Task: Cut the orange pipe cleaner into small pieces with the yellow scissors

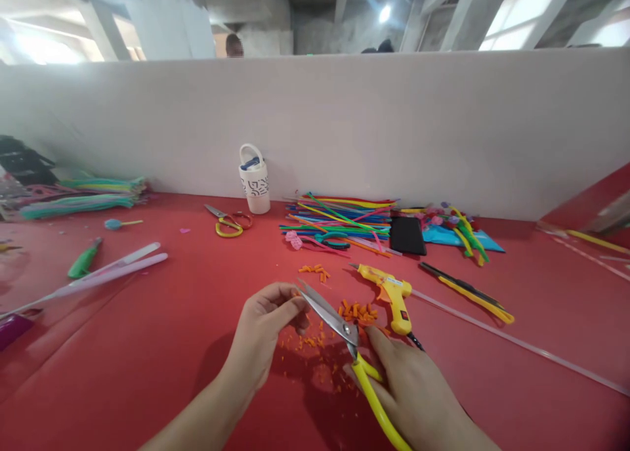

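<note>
My right hand [416,392] grips yellow-handled scissors [339,329], blades pointing up and left toward my left hand. My left hand [266,323] is pinched shut on a tiny orange piece at the blade tips, too small to name surely. Short orange cut bits [358,311] lie scattered on the red table [147,346] under and beyond the blades. A yellow glue gun [391,297] rests just right of the scissors.
A heap of coloured pipe cleaners [344,218], a black phone [407,235], a white cup [254,182], a second pair of yellow scissors [226,222], a yellow-black utility knife [467,292], a green tool [83,260]. White partition wall [344,123] behind.
</note>
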Motion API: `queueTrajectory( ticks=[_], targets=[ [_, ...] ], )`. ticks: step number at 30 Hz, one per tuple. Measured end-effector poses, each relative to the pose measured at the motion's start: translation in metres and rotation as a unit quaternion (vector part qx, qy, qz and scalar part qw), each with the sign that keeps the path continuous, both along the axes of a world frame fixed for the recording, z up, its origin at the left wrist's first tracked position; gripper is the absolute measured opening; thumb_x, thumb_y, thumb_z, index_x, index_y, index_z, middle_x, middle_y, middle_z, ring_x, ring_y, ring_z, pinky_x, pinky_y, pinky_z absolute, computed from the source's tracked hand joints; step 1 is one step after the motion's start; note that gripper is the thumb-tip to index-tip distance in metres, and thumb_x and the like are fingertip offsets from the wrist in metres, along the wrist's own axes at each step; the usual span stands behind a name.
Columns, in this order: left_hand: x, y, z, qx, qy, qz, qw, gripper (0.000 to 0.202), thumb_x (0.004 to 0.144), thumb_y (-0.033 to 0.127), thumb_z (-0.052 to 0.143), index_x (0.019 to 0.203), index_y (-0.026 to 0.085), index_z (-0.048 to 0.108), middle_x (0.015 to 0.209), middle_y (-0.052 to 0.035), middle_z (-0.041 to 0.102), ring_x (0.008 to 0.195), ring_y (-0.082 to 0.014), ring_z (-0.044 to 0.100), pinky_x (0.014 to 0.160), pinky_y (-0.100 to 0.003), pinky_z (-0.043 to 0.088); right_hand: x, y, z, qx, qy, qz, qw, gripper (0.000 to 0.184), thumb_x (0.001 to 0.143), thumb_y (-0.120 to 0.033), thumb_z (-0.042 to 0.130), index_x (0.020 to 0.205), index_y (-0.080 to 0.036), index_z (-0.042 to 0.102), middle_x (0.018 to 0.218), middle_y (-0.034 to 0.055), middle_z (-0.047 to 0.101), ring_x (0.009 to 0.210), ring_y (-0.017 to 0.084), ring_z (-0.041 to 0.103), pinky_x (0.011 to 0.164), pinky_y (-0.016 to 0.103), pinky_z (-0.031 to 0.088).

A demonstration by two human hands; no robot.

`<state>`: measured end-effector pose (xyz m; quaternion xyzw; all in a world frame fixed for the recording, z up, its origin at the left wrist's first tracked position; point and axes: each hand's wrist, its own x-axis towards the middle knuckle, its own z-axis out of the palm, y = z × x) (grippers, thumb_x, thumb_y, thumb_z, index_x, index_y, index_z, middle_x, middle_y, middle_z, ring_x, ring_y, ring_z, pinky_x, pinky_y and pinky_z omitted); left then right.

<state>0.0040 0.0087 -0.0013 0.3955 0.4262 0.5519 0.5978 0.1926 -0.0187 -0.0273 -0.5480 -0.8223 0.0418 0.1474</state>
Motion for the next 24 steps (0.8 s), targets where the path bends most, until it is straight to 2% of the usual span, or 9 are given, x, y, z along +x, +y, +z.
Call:
queueTrajectory(
  ticks=[4,24],
  targets=[
    [-0.0004,-0.0012,0.0006,0.000,-0.016,0.009,1.000,0.005,0.066,0.018,0.060,0.065,0.014,0.058,0.057,0.0006,0.056,0.049,-0.0087,0.050,0.050,-0.021,0.040,0.0013,0.0002,-0.0028,0.044,-0.016,0.007,0.999,0.023,0.078,-0.041,0.038,0.075,-0.019,0.045,0.054,0.0032,0.060,0.046,0.018,0.056,0.042,0.025,0.027],
    [-0.0001,-0.0024,-0.0019,0.015,-0.063,-0.017,0.998,0.006,0.070,0.013,0.055,0.067,0.015,0.060,0.062,0.0010,0.059,0.051,-0.0085,0.052,0.053,-0.021,0.042,-0.0008,-0.0014,-0.0049,0.042,-0.040,0.034,0.998,0.019,0.080,-0.039,0.040,0.072,-0.022,0.038,0.053,0.0007,0.060,0.045,0.019,0.058,0.040,0.026,0.029]
  ],
)
